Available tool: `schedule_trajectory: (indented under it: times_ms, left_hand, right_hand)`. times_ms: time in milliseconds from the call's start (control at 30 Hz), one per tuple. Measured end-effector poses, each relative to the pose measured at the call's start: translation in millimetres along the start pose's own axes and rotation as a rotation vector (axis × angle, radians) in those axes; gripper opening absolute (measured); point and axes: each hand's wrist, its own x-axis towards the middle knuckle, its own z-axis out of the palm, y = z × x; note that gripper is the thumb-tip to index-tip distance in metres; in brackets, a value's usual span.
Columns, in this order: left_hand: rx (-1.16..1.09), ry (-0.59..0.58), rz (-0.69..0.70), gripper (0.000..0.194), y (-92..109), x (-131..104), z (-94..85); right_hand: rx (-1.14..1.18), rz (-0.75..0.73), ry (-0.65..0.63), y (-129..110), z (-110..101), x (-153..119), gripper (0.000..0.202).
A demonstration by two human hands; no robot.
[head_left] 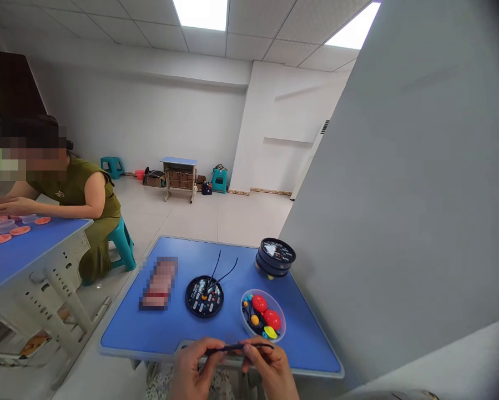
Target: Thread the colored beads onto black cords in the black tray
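Note:
My left hand (196, 366) and my right hand (272, 368) are close together at the front edge of the blue table. Both pinch a thin black rod (232, 347), slightly bent at its right end. Just beyond my right hand is a clear plastic bowl (283, 316) with red half-domes, a yellow cup shape, an orange ball and small black and blue pieces. Farther off, left of the bowl, lies a round black base (195, 308) printed with small labels. Two thin black rods (228, 272) rise from the orange piece (205, 297) at its centre.
A stack of black discs (276, 258) stands at the table's back right, beside a grey wall (399, 222). A blurred flat pinkish item (160, 283) lies on the left. Another person (86, 194) sits at a neighbouring blue table (45, 244) with orange lids.

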Motion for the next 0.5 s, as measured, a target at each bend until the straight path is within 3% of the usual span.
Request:
schedule_trajectory:
  times_ms: [167,300,500]
  left_hand:
    - [-0.056,0.062,-0.027,0.026,-2.2,-1.8,3.4]
    - [-0.097,-0.03,-0.085,0.029,-2.4,-0.2,0.9]
    - [-0.153,0.015,-0.183,0.036,-1.1,-2.5,1.8]
  right_hand:
    - [0.0,0.002,0.018,6.7,2.4,-1.2,0.041]
    - [-0.031,-0.038,0.015,2.5,0.6,-0.6,0.039]
    - [-0.085,-0.089,0.036,-6.4,-5.8,-1.0,0.037]
